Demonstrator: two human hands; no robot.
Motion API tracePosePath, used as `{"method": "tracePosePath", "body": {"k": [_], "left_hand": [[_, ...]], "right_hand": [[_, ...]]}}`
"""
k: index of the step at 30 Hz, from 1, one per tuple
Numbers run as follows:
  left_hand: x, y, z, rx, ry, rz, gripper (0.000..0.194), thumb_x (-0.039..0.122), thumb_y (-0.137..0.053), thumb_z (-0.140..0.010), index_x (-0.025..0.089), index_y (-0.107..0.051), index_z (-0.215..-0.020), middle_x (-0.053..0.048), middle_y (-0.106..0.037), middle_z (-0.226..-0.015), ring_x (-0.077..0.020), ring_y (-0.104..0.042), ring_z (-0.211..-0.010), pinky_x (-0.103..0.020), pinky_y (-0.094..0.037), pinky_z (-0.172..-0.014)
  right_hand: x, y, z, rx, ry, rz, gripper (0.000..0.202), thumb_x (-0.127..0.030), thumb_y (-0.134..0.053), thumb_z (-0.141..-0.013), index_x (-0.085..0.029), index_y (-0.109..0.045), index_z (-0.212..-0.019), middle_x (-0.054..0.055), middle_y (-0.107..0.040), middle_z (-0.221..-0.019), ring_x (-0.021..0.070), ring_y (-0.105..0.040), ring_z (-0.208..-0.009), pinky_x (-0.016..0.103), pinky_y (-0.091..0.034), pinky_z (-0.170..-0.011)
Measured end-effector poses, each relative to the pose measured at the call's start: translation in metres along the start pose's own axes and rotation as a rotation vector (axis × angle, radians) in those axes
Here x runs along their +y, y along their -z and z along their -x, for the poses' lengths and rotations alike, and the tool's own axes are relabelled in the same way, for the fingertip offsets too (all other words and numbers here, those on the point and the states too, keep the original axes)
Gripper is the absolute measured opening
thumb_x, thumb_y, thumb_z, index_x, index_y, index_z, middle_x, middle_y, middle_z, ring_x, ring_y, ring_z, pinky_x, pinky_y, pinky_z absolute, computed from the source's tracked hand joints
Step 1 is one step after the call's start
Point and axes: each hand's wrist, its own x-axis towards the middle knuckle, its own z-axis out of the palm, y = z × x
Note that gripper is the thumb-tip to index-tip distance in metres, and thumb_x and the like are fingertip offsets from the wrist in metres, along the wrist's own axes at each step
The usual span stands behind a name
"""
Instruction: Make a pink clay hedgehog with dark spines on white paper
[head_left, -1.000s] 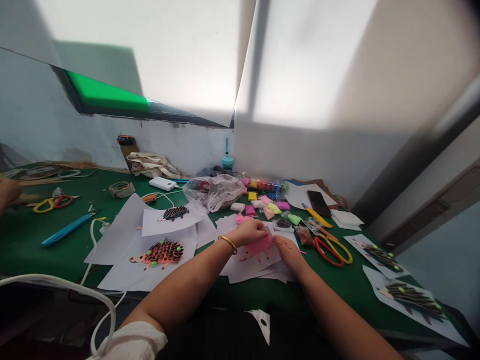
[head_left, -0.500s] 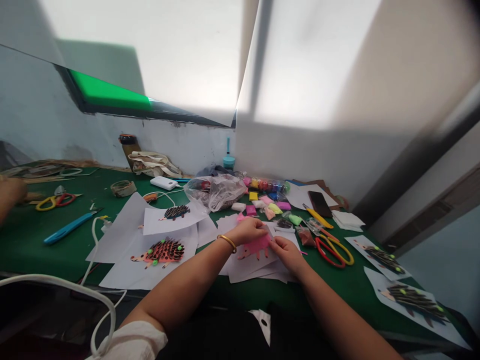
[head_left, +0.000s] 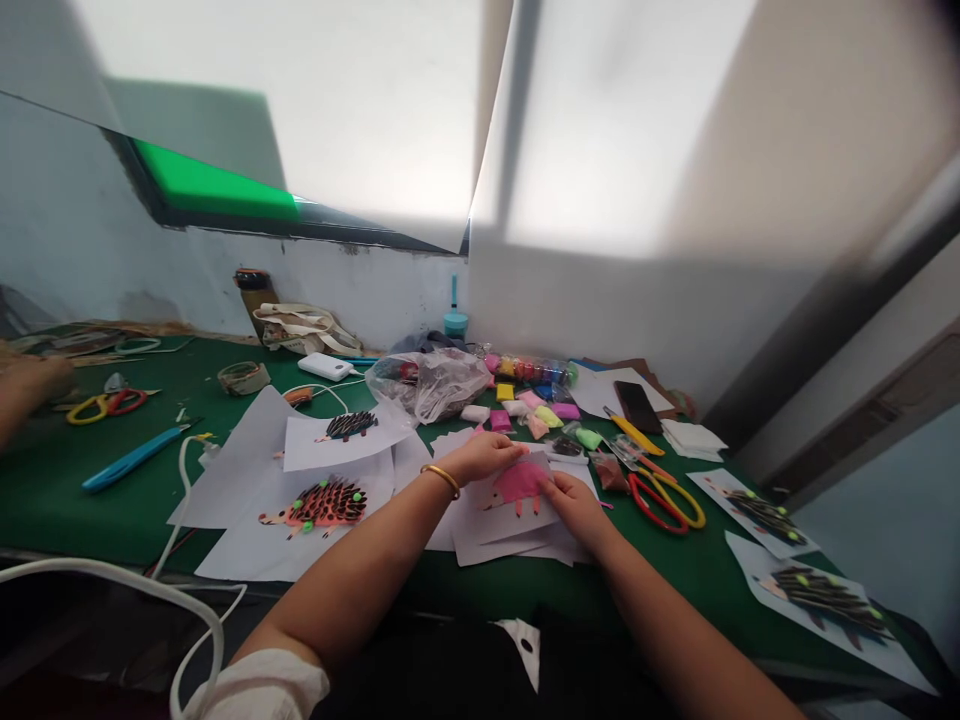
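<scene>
A hedgehog picture with a flat pink modelling-clay back [head_left: 519, 482] and small peach legs lies before me on a stack of white paper sheets [head_left: 480, 550]. My left hand [head_left: 491, 456], a gold bangle at its wrist, is closed at the upper edge of the pink shape; what its fingertips pinch is too small to make out. At the right edge of the picture my right hand [head_left: 574, 502] is closed, thumb and fingers on the sheet beside the pink clay.
Clay packets [head_left: 501, 420] lie behind my hands. Right are red-and-yellow scissors [head_left: 660, 503], a phone [head_left: 637, 406] and finished hedgehog pictures [head_left: 825, 605]. Left are more hedgehog pictures [head_left: 326, 505], a blue cutter [head_left: 135, 467] and a white cable [head_left: 127, 575]. Another person's hand [head_left: 34, 385] shows far left.
My left hand has drawn slightly left and up off the pink clay, so more of its smooth back shows. My right hand has barely moved. The other person's hand has shifted right.
</scene>
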Motion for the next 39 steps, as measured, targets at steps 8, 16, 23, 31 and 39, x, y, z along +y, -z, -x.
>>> {"method": "tracePosePath", "body": {"k": [8,16,23,31,39], "left_hand": [[-0.001,0.001,0.004,-0.026,-0.012,-0.042,0.023,0.037,-0.062,-0.074,0.015,-0.064,-0.068,0.001,-0.057,-0.069,-0.0131,-0.049,-0.068,-0.023,-0.035,-0.061],[0.004,-0.011,0.000,0.027,-0.057,-0.086,0.022,0.037,-0.059,-0.077,0.017,-0.066,-0.075,0.000,-0.062,-0.073,-0.0146,-0.053,-0.071,-0.023,-0.036,-0.060],[0.007,-0.012,-0.003,0.006,-0.060,-0.076,0.032,0.046,-0.054,-0.081,0.017,-0.064,-0.071,0.000,-0.061,-0.072,-0.0146,-0.053,-0.071,-0.023,-0.036,-0.062],[-0.010,0.012,0.005,-0.148,0.034,-0.060,0.033,0.048,-0.061,-0.074,0.017,-0.058,-0.063,0.005,-0.045,-0.058,-0.0112,-0.040,-0.059,-0.024,-0.029,-0.054],[-0.010,0.006,0.005,-0.125,0.022,-0.049,0.031,0.046,-0.067,-0.070,0.017,-0.056,-0.062,0.006,-0.041,-0.058,-0.0106,-0.037,-0.058,-0.025,-0.026,-0.053]], "right_hand": [[-0.006,0.000,0.002,-0.015,0.003,0.021,0.049,-0.063,-0.050,-0.083,-0.018,-0.062,-0.068,0.003,-0.061,-0.067,0.0172,-0.053,-0.063,0.026,-0.038,-0.057],[0.001,0.000,-0.001,-0.017,0.044,0.108,0.046,-0.059,-0.049,-0.085,-0.018,-0.062,-0.069,0.001,-0.060,-0.067,0.0174,-0.053,-0.066,0.027,-0.039,-0.061],[0.002,0.001,0.000,-0.014,0.046,0.104,0.041,-0.056,-0.054,-0.083,-0.017,-0.061,-0.070,0.002,-0.062,-0.068,0.0185,-0.055,-0.068,0.027,-0.040,-0.063],[0.001,0.001,0.000,0.048,-0.022,-0.003,0.044,-0.060,-0.056,-0.079,-0.017,-0.063,-0.069,0.004,-0.065,-0.072,0.0200,-0.057,-0.068,0.029,-0.043,-0.062],[0.000,0.002,0.000,0.034,-0.040,-0.006,0.044,-0.060,-0.055,-0.080,-0.018,-0.061,-0.066,0.004,-0.064,-0.068,0.0187,-0.056,-0.063,0.028,-0.042,-0.058]]}}
